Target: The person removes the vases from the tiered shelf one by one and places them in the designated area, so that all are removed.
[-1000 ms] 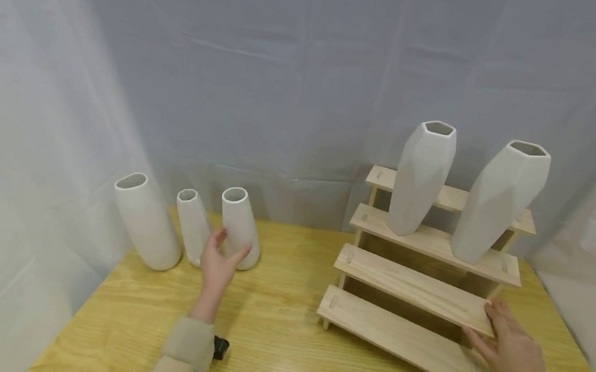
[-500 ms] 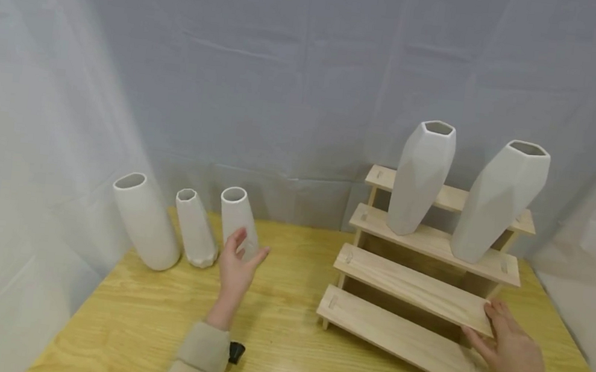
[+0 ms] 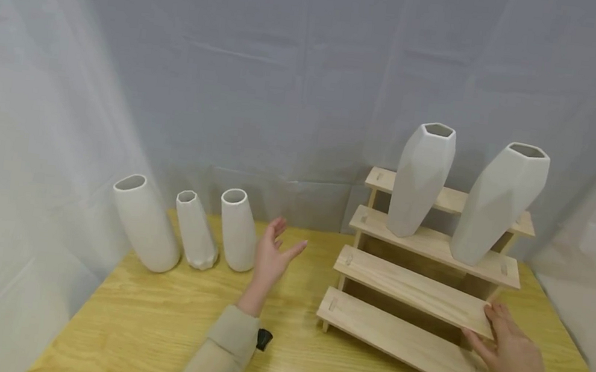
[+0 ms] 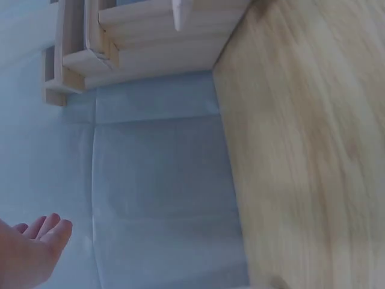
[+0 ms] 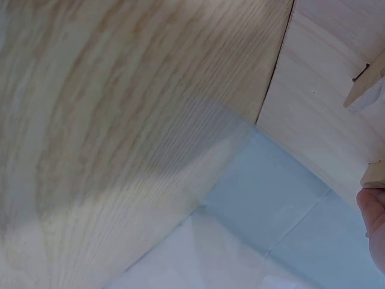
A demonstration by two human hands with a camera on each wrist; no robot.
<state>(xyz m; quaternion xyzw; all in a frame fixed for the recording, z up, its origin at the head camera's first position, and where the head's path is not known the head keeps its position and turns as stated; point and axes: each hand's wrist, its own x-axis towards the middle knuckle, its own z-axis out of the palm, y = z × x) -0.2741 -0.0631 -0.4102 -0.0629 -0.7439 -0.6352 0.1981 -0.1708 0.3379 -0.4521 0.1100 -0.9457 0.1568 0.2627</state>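
Observation:
My left hand [image 3: 271, 259] is held above the table, thumb spread from the fingers and nothing in its grasp. Just left of it stands a smooth white vase [image 3: 238, 234] with a round mouth. Further left are a slim white vase [image 3: 196, 233] with a scalloped rim and a larger white vase [image 3: 146, 224]. On the right, my right hand [image 3: 515, 354] grips the right end of a step on the wooden stepped stand [image 3: 412, 289], fingers on top and thumb at the front edge. Two faceted white vases, one nearer the middle [image 3: 421, 181] and one further right [image 3: 500, 201], stand on an upper step.
The yellow wood-grain table [image 3: 152, 328] bears everything. Behind it hangs a grey sheet [image 3: 297, 89], with pale sheeting at both sides. A small black object [image 3: 263, 339] shows beside the left sleeve. The stand's lower two steps hold no vases.
My left hand has come away from the round-mouthed vase and moved right, leaving it standing. The right hand stays at the stand's step.

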